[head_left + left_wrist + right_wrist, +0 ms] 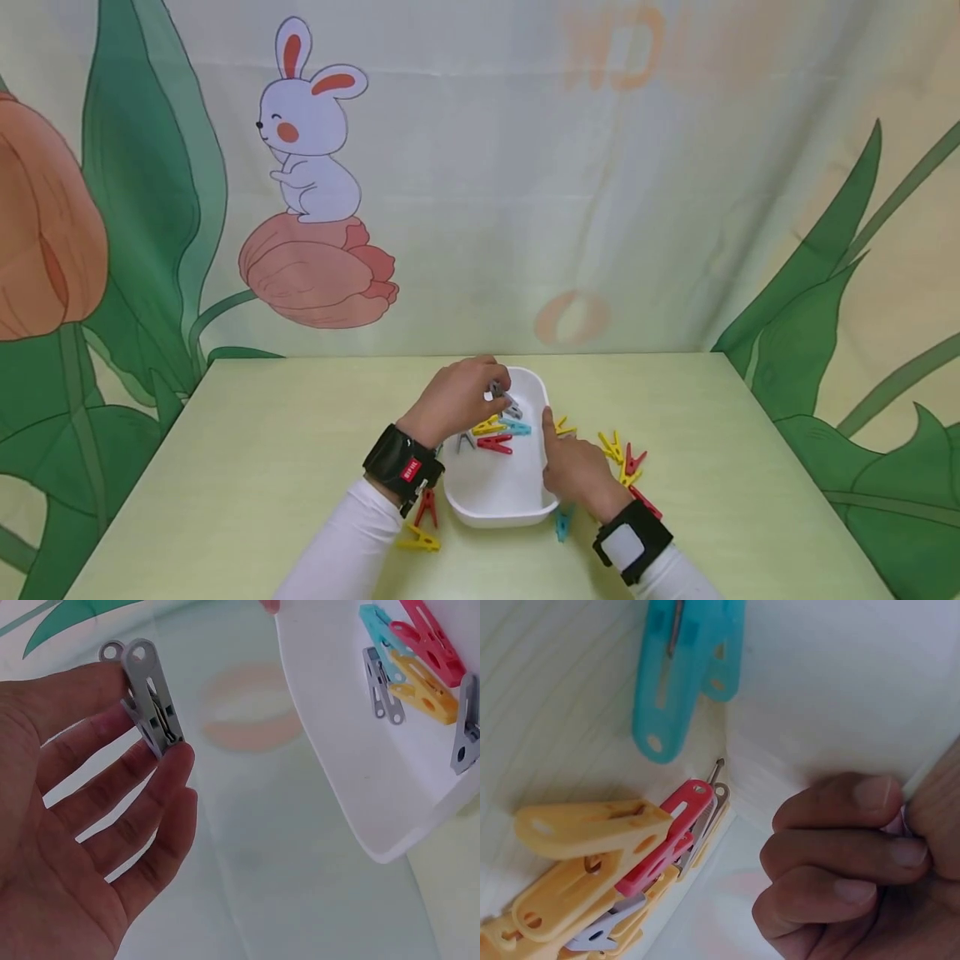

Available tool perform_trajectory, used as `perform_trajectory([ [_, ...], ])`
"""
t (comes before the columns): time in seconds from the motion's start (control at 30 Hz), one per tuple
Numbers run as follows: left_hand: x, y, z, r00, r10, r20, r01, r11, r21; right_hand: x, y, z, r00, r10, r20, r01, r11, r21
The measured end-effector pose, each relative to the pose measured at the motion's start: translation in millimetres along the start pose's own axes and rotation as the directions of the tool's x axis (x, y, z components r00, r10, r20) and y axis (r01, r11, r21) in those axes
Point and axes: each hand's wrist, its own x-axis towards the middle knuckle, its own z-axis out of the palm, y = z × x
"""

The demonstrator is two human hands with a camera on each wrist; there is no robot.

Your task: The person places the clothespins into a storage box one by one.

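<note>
My left hand (465, 398) pinches a grey clothespin (154, 697) between thumb and fingertips, over the far left part of a white plastic tub (498, 504). Inside the tub lie a red clothespin (495, 444), a blue clothespin (516, 427), a yellow clothespin (424, 690) and grey clothespins (384, 686). At the tub's right rim is my right hand (581, 471), its index finger pointing forward along the edge. The right wrist view shows its other fingers curled beside the outer wall, with the thumb side over the rim.
Right of the tub, yellow clothespins (611, 447) and red clothespins (633, 460) lie scattered on the pale table (247, 475). A blue clothespin (562, 525) is by its near right corner. On the left are a red clothespin (426, 508) and a yellow clothespin (420, 540). A printed cloth (465, 208) hangs behind.
</note>
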Motion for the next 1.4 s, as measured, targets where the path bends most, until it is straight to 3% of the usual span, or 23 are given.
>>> perform_trajectory([
  [0.33, 8.3, -2.9, 11.7, 0.999, -0.035, -0.009, 0.035, 0.999, 0.004, 2, 2, 3, 0.999, -0.022, -0.024, 0.021, 1.0, -0.021],
  [0.53, 14.7, -8.3, 20.0, 0.998, -0.06, 0.017, 0.06, 0.998, 0.011, 4, 1, 1, 0.999, -0.029, -0.037, 0.026, 0.998, -0.06],
  [0.8, 10.5, -12.5, 21.5, 0.991, -0.131, 0.032, 0.131, 0.991, -0.011, 3, 0, 1, 0.999, -0.037, -0.03, 0.035, 0.997, -0.062],
  [1.2, -1.2, -10.6, 6.7, 0.999, -0.054, -0.008, 0.054, 0.997, 0.062, -1, 0, -2, 0.999, -0.035, -0.034, 0.034, 0.998, -0.044],
  [1.4, -12.7, -11.3, -3.4, 0.998, -0.046, -0.041, 0.049, 0.996, 0.077, -1, 0, -2, 0.999, -0.03, -0.031, 0.029, 0.998, -0.051],
])
